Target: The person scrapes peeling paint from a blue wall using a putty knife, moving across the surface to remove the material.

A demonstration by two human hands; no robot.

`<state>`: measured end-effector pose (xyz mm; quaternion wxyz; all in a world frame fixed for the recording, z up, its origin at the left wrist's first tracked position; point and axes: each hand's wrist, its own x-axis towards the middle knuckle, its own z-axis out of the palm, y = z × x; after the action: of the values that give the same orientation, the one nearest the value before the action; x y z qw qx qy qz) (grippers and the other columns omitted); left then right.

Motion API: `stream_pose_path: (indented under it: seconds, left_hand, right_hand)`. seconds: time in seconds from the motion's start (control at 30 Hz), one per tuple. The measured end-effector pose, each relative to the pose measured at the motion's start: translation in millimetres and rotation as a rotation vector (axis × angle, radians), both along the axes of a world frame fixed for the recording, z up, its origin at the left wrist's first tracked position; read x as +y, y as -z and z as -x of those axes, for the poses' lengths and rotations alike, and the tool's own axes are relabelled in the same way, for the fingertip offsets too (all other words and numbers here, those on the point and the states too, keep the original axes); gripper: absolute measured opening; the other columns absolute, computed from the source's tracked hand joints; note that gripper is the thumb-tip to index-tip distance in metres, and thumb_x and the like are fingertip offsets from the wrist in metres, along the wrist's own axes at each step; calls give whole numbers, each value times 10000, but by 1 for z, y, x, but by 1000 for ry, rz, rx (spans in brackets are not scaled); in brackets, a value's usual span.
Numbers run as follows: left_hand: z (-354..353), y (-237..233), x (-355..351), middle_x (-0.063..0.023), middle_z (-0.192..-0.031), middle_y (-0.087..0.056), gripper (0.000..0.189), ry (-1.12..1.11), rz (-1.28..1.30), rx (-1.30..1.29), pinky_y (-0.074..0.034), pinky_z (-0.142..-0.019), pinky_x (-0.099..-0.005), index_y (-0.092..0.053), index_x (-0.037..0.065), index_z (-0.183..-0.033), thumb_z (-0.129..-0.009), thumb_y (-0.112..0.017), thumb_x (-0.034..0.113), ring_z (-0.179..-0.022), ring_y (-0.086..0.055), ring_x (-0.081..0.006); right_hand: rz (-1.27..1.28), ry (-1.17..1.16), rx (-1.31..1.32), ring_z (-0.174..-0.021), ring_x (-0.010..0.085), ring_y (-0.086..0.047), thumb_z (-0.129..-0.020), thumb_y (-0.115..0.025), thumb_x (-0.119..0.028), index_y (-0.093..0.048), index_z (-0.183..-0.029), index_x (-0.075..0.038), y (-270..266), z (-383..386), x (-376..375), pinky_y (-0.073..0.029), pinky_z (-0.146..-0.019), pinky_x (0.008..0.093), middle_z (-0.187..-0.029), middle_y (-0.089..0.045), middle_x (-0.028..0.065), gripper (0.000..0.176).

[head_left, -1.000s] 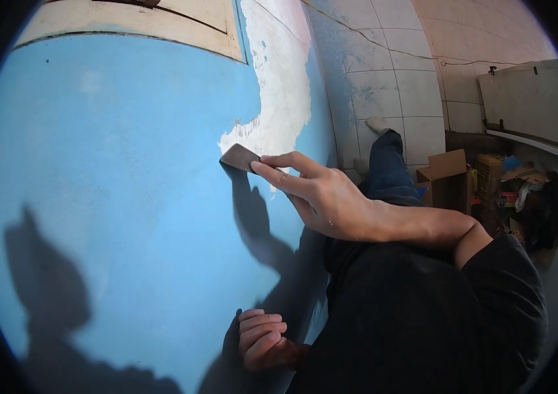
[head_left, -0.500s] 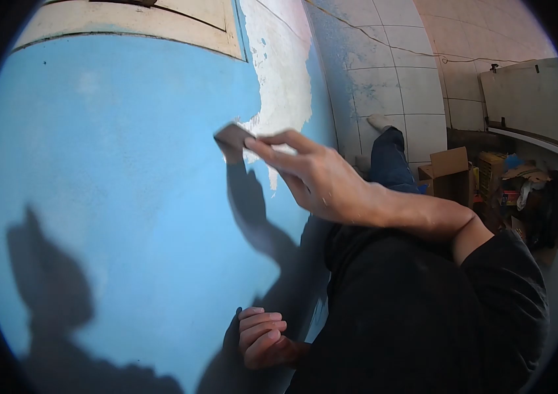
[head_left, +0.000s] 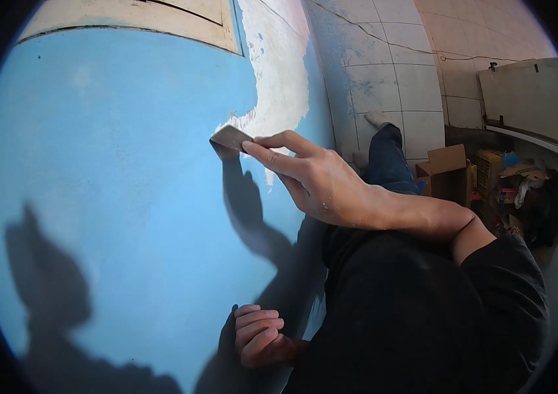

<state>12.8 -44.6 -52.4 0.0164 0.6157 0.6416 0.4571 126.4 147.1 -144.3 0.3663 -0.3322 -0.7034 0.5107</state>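
Observation:
A small flat metal scraper blade is pinched between the thumb and fingers of my right hand. Its far edge meets the blue painted wall, at the border of a bare white patch with ragged edges. My left hand is curled into a loose fist low by the wall, with nothing visible in it.
A cream wooden panel is set in the wall at the top left. White tiles cover the floor, where my foot stands. An open cardboard box and assorted clutter lie at the right.
My right hand and the blade have shifted slightly left. The white patch now reaches farther left beside the blade. My left hand keeps its curled shape.

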Motion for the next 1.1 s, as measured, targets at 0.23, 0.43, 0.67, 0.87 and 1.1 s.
stream_pose_path:
  seconds: [0.23,0.43,0.67,0.87,1.1]
  left_hand:
    - [2,1,-1,-31,-643,-606,216,2,14,18,-482,-690,-348,-564,117,-858,-961,-572,306,-610,-617,-180]
    - [4,2,3,-32,-652,-618,192,16,-9,-22,-487,-698,-346,-583,121,-868,-966,-567,285,-621,-627,-182]
    - [4,3,-1,-23,-649,-602,206,12,-19,-20,-487,-694,-351,-557,120,-875,-966,-569,305,-611,-614,-174]
    - [2,1,0,-20,-643,-594,222,-2,0,-19,-484,-695,-353,-545,120,-878,-967,-567,322,-617,-613,-171]
    - [1,1,0,-14,-651,-587,221,0,10,-1,-480,-693,-353,-534,127,-904,-964,-566,338,-602,-602,-167]
  right_hand:
    - [-97,103,48,-840,354,-679,-806,-579,122,-526,-1358,-71,11,14,22,-593,-700,362,-1190,-581,176,587]
    - [-49,33,26,-865,352,-676,-809,-572,122,-531,-1350,-68,5,6,8,-586,-733,374,-1203,-578,172,575]
    - [-75,8,-12,-853,361,-672,-818,-587,106,-521,-1360,-64,5,3,3,-585,-716,380,-1186,-581,174,572]
    - [-89,69,24,-799,358,-664,-852,-568,30,-536,-1324,-44,10,7,16,-568,-687,412,-1191,-578,135,479]
    - [-3,11,5,-824,341,-679,-837,-564,99,-525,-1353,-65,6,4,8,-590,-715,371,-1194,-579,166,542]
